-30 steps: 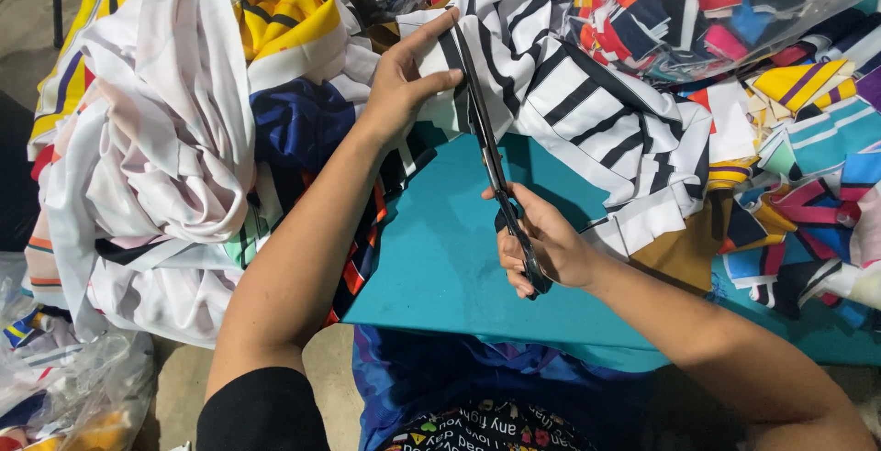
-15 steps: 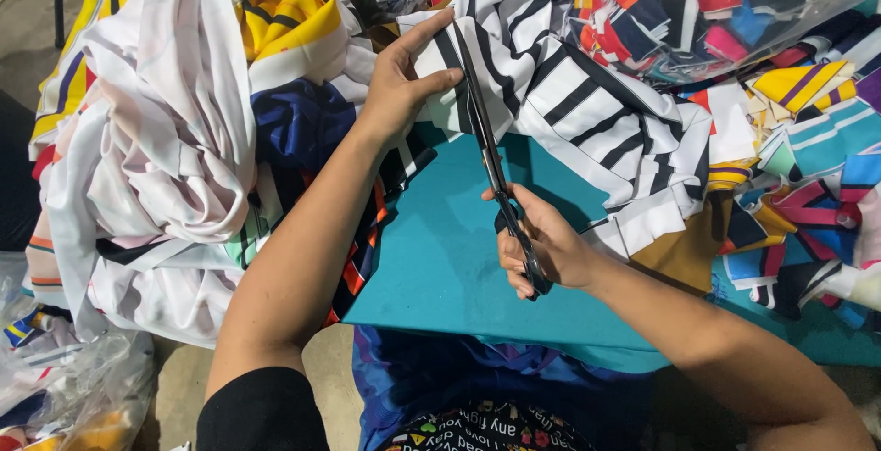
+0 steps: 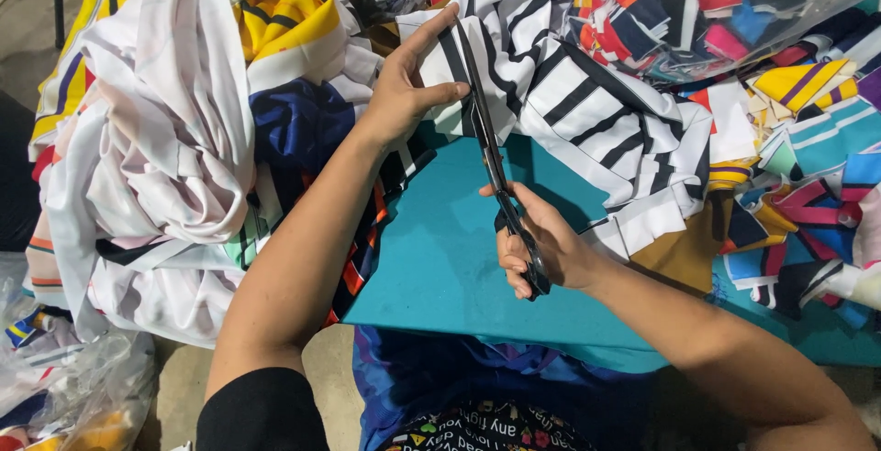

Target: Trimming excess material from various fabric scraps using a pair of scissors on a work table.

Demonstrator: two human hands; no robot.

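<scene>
A garment workshop: heaped printed fabric (image 3: 165,139), bagged offcuts (image 3: 697,11), and a teal cutting table (image 3: 440,258).

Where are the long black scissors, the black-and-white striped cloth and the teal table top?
long black scissors (image 3: 486,153), head view, on the blades.
black-and-white striped cloth (image 3: 596,121), head view, on its middle.
teal table top (image 3: 431,258), head view, on a bare part.
</scene>
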